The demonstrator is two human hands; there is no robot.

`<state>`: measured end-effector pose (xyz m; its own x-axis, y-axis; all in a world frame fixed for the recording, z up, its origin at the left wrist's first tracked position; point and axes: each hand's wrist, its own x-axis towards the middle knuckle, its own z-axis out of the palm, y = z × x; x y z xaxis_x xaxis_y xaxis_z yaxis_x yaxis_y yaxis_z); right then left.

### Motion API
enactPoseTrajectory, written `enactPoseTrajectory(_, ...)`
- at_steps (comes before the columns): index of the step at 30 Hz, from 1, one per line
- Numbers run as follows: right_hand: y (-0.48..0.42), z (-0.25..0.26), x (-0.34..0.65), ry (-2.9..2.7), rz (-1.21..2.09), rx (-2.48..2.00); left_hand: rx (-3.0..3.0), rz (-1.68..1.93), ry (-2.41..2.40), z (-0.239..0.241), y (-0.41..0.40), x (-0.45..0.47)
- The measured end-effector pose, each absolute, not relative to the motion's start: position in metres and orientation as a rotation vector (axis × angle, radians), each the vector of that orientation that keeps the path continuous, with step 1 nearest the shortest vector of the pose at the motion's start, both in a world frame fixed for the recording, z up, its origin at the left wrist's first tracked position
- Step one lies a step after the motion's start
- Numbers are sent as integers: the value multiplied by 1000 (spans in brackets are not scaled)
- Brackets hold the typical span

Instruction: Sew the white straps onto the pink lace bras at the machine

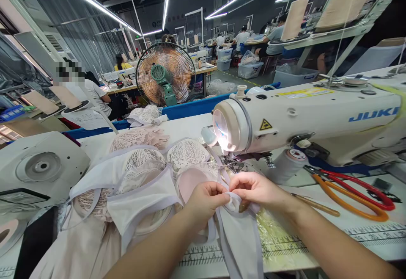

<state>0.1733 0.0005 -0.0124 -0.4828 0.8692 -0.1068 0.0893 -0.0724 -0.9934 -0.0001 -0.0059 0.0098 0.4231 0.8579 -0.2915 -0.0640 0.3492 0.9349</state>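
My left hand [204, 200] and my right hand [253, 190] meet in front of the needle of a white sewing machine [304, 120]. Both pinch the end of a white fabric strap piece [236, 228] that runs down toward me over the table edge. The fingers of each hand are closed on its folded tip. Just left of my hands lies a heap of lace bra cups [139, 173] with white wings, pale pink and white.
Orange and red scissors [352, 192] and a thread cone [287, 164] lie under the machine arm at right. A grey machine part [41, 167] sits at left. A standing fan [165, 75] is behind the table. Other people work at benches further back.
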Motion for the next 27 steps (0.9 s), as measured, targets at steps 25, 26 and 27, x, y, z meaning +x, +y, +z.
enactPoseTrajectory(25,-21,7,166,-2163,145,-936,1261,799,1023,10,-8,2)
enactPoseTrajectory(26,-22,7,164,-2166,138,-935,1278,798,1022,10,-8,2)
enactPoseTrajectory(27,-24,8,162,-2160,128,-926,1296,799,1021,9,-8,2)
